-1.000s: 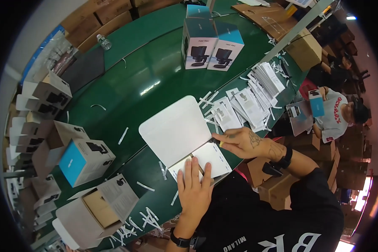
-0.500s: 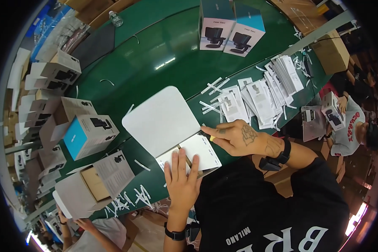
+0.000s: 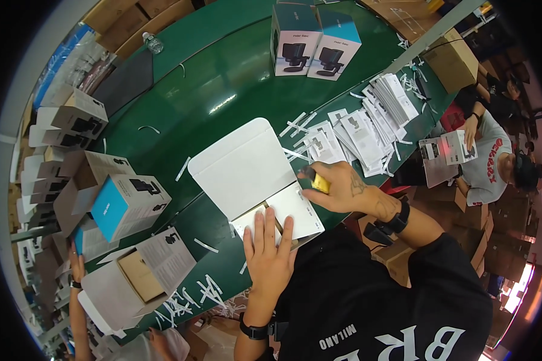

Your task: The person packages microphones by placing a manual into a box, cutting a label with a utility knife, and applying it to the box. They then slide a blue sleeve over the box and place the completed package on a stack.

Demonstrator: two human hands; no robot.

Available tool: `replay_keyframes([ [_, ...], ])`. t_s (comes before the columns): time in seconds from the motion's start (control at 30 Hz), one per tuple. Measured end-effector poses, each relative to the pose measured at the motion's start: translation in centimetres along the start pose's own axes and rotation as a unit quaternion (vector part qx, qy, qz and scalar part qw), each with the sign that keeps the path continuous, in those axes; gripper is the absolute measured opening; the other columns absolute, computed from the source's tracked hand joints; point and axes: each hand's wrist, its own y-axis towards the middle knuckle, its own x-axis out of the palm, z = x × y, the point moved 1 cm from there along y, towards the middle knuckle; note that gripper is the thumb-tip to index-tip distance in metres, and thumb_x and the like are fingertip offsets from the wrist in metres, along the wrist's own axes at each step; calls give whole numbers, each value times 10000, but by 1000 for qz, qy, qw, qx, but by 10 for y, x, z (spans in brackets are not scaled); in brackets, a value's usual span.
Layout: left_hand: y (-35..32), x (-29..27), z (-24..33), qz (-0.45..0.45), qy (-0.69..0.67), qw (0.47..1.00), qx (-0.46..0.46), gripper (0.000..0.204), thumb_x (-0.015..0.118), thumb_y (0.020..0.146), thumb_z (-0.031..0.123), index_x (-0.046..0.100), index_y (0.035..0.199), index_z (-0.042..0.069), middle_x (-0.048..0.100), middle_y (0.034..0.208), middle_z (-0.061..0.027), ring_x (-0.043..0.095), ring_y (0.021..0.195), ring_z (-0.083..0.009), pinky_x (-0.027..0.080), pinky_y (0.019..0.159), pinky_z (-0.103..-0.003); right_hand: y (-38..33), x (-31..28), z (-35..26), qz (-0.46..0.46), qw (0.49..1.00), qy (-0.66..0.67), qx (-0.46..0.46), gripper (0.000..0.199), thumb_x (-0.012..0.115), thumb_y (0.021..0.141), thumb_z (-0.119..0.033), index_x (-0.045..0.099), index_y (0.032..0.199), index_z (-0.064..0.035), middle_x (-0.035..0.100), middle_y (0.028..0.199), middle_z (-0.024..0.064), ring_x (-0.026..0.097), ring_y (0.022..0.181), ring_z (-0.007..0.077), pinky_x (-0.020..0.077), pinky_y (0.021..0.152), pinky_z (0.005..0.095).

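An open carton lies in front of me, its white lid [image 3: 244, 168] folded back. A white printed insert [image 3: 298, 212] and a brown cardboard strip show inside. My left hand [image 3: 270, 256] rests flat on the near left part of the contents, fingers apart. My right hand [image 3: 337, 186] is closed around a small yellow-and-black tool [image 3: 321, 182], just beyond the carton's right edge; the fingers hide most of it, so its exact kind is unclear. Flat printed leaflets [image 3: 361, 135] are heaped to the right, with cut white strips [image 3: 298, 125] beside them.
Two upright printed boxes [image 3: 316, 45] stand on the green table [image 3: 223, 90]. More boxes [image 3: 129, 201] line the left, with an open carton [image 3: 141, 274] nearer. A co-worker's arm [image 3: 78, 301] reaches in at lower left; another person holds a box [image 3: 459, 147] at right.
My right hand has lifted from the carton's edge and turned, showing more of the yellow-and-black tool. The left hand stays on the contents. The lower-left co-worker's hand has moved toward the boxes behind.
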Motion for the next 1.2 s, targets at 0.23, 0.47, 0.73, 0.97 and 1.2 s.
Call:
replay_keyframes([
  [0.23,2,3,-6,-5,2,1000,19,785,796,813,239,482,1524,132,376,1602,-249,347,1483,-448,253,1172,-614,3,18,-5,-2,994,-108,-16,276,729,875,-225,621,1035,-27,670,708,164,669,633,386,535,582,446],
  [0.47,-12,-3,-11,27,32,999,4,652,693,892,223,501,1503,100,411,1582,-245,377,1476,-420,290,1191,-562,-14,8,-15,4,997,-75,-22,255,667,928,-185,563,1086,-14,661,746,192,667,671,401,525,613,443],
  [0.73,-45,-4,-11,58,50,991,107,535,668,858,102,573,1362,-50,528,1457,-259,500,1378,-415,396,1158,-512,-44,-16,-49,-3,976,-89,199,235,610,955,-90,563,1171,-9,659,862,212,680,767,390,531,677,439],
  [0.97,-77,25,-30,165,-3,968,186,321,598,870,126,695,1115,-56,684,1181,-209,644,1159,-353,461,1118,-456,-12,82,-129,-85,989,-27,-121,370,700,913,-133,628,1267,-51,653,1032,149,700,808,356,575,704,412],
  [1.2,-83,30,-44,188,-4,961,204,298,611,859,133,698,1078,-50,706,1107,-194,665,1108,-348,474,1105,-452,-11,104,-119,-72,986,-58,-142,356,744,882,-142,677,1219,-47,626,1107,111,709,778,285,591,664,352],
])
